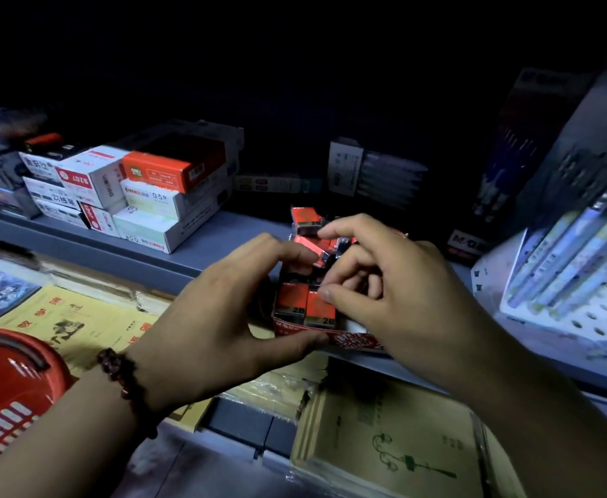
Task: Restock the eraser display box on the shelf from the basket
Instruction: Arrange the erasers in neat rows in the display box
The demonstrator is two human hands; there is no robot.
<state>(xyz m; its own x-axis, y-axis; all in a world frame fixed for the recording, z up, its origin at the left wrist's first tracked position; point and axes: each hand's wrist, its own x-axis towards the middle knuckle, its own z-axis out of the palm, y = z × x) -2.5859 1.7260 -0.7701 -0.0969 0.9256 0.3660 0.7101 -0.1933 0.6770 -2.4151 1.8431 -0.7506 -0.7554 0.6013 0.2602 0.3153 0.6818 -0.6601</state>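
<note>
A stationery shop is shown. A grey metal shelf [79,242] is loaded with goods in sale packaging: small cardboard boxes [144,195] are stacked on the far left, packs of pens [575,246] are stood in a white perforated rack [600,318] on the right, and more boxed pens [377,174] are kept far back in the dark. An eraser display box [352,341], printed in red, is placed at the shelf edge. Below, wrapped paper pads [79,318] are laid flat, and a red shopping basket [11,382] is seen at the near left.
</note>
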